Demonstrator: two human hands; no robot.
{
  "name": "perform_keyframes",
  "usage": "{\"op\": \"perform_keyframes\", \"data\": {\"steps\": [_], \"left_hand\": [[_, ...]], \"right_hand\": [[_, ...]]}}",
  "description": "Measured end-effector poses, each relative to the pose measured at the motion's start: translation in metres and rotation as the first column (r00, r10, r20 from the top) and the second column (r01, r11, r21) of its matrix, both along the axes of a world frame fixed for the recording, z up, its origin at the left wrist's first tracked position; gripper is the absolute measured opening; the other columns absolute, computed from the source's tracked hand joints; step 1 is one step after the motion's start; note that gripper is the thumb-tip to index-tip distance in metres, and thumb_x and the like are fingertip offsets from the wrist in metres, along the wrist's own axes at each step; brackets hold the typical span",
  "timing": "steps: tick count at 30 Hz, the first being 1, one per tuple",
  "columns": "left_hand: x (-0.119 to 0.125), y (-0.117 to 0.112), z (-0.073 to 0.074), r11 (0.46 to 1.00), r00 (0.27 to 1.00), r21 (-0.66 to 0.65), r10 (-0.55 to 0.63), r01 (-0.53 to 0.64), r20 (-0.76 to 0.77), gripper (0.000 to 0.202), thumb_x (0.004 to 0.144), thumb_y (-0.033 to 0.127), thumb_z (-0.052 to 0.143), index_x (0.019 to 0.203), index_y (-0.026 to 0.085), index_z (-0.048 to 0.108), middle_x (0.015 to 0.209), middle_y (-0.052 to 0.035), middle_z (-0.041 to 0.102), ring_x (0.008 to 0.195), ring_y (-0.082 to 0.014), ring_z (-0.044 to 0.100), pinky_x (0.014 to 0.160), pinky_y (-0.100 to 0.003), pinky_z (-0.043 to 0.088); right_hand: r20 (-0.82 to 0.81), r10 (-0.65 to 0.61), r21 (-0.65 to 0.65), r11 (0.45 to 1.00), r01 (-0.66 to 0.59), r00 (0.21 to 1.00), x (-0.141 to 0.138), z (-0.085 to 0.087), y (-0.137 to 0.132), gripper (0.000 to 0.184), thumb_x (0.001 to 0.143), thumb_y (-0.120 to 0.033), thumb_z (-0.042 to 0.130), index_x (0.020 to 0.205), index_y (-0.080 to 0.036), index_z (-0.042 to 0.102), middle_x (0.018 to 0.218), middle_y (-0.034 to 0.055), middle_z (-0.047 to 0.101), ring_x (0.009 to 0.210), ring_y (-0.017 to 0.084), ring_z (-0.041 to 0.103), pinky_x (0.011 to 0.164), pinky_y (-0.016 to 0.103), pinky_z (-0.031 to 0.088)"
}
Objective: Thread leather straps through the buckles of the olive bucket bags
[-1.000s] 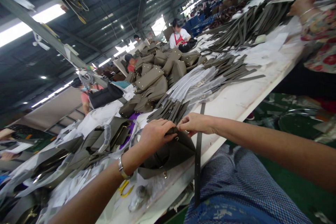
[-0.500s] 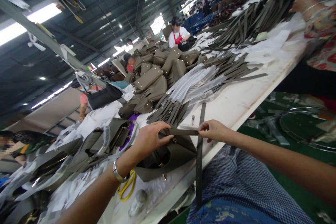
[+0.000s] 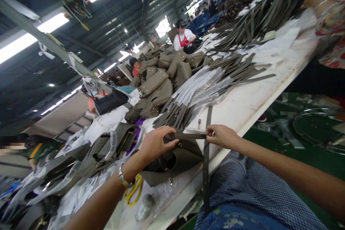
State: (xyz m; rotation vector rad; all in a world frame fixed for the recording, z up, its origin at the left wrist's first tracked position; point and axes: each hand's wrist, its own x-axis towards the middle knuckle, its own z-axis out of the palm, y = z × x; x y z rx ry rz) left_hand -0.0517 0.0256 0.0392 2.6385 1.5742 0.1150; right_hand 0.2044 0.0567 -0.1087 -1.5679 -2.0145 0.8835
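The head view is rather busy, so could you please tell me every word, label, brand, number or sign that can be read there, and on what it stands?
None can be read.
Blue cloth on the lap: pale marks, too blurred to tell whether they are lettering.
Taupe bag and strap across its top: no lettering visible.
Far background: too small and blurred.

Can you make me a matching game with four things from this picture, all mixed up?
1. wristband
2. bag
3. right hand
4. apron

A. gripping a strap
B. red
C. silver
D. under the left hand

Right pairs: 1-C, 2-D, 3-A, 4-B
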Motion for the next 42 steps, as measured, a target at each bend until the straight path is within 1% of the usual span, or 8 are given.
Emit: {"op": "perform_keyframes", "data": {"steps": [9, 12, 15, 18, 25, 32, 36, 42], "left_hand": [[0.0, -0.004, 0.002, 1.0, 1.0, 0.004, 0.014, -0.014, -0.02, 0.026, 0.083, 0.044, 0.066, 0.101, 0.025, 0.065, 0.104, -0.0002, 0.071, 0.094, -0.0208, 0.066, 0.085, -0.031, 0.05], [0.0, -0.006, 0.003, 0.999, 1.0, -0.024, 0.023, -0.023, -0.004, 0.025, 0.084, 0.043, 0.065, 0.1, 0.024, 0.064, 0.104, -0.001, 0.07, 0.093, -0.0211, 0.066, 0.085, -0.031, 0.049], [0.002, -0.007, 0.003, 0.997, 0.998, -0.05, 0.051, -0.05, 0.024, 0.024, 0.085, 0.041, 0.062, 0.101, 0.023, 0.062, 0.104, -0.002, 0.07, 0.094, -0.0217, 0.065, 0.086, -0.032, 0.049], [0.004, -0.009, -0.001, 0.991, 0.99, -0.069, 0.119, -0.114, 0.074, 0.024, 0.085, 0.039, 0.062, 0.103, 0.023, 0.06, 0.101, -0.002, 0.069, 0.092, -0.0219, 0.065, 0.085, -0.034, 0.05], [-0.002, -0.014, -0.008, 0.92, 0.889, -0.257, 0.363, -0.296, 0.279, 0.041, 0.076, 0.043, 0.071, 0.106, 0.016, 0.062, 0.108, -0.0095, 0.07, 0.105, -0.0258, 0.066, 0.095, -0.038, 0.049], [0.006, -0.019, -0.006, 0.863, 0.8, -0.398, 0.464, -0.311, 0.381, 0.045, 0.073, 0.034, 0.071, 0.11, 0.009, 0.067, 0.105, -0.012, 0.073, 0.099, -0.0272, 0.067, 0.09, -0.038, 0.051], [0.009, -0.021, -0.006, 0.844, 0.777, -0.43, 0.495, -0.322, 0.388, 0.048, 0.074, 0.037, 0.072, 0.114, 0.01, 0.068, 0.105, -0.0116, 0.073, 0.099, -0.0276, 0.067, 0.089, -0.036, 0.051], [0.013, -0.026, -0.005, 0.825, 0.76, -0.461, 0.519, -0.326, 0.392, 0.047, 0.073, 0.034, 0.073, 0.113, 0.011, 0.069, 0.108, -0.0099, 0.073, 0.103, -0.0267, 0.066, 0.093, -0.034, 0.049]], "right_hand": [[0.101, 0.005, 0.086, 0.996, -0.014, 0.995, 0.003, -0.003, 0.0, 0.003, 0.073, -0.023, 0.062, 0.075, -0.021, 0.064, 0.078, 0.0014, 0.068, 0.071, 0.019, 0.061, 0.056, 0.027, 0.033], [0.113, -0.029, 0.179, 0.984, 0.009, 0.993, -0.002, 0.008, -0.007, 0.017, 0.08, -0.017, 0.056, 0.094, -0.02, 0.066, 0.101, 0.0084, 0.068, 0.09, 0.025, 0.063, 0.07, 0.032, 0.042], [-0.011, 0.029, 0.4, 0.916, -0.022, 1.0, -0.02, 0.026, -0.016, 0.03, 0.089, -0.017, 0.051, 0.118, -0.019, 0.061, 0.13, 0.0109, 0.059, 0.12, 0.026, 0.052, 0.099, 0.039, 0.038], [-0.238, 0.22, 0.523, 0.85, -0.066, 0.946, -0.044, 0.039, -0.021, 0.025, 0.093, -0.025, 0.053, 0.116, -0.021, 0.063, 0.123, 0.0083, 0.064, 0.115, 0.023, 0.056, 0.1, 0.038, 0.039], [-0.661, 0.184, 0.182, 0.98, -0.082, 0.727, -0.072, 0.039, -0.017, 0.009, 0.081, -0.028, 0.068, 0.084, -0.02, 0.07, 0.084, 0.0012, 0.071, 0.081, 0.018, 0.064, 0.074, 0.028, 0.046], [-0.785, 0.065, -0.051, 0.984, -0.169, 0.616, -0.08, 0.035, -0.021, 0.022, 0.078, -0.037, 0.068, 0.082, -0.016, 0.072, 0.067, 0.0013, 0.068, 0.061, 0.015, 0.06, 0.056, 0.024, 0.043], [-0.802, 0.049, -0.044, 0.989, -0.14, 0.596, -0.079, 0.035, -0.025, 0.018, 0.076, -0.034, 0.07, 0.079, -0.016, 0.07, 0.07, 0.002, 0.068, 0.065, 0.015, 0.061, 0.061, 0.025, 0.045], [-0.779, 0.078, 0.077, 0.997, -0.029, 0.622, -0.08, 0.027, -0.04, 0.02, 0.079, -0.03, 0.07, 0.096, -0.019, 0.068, 0.081, 0.0009, 0.068, 0.078, 0.017, 0.062, 0.073, 0.028, 0.047]]}}
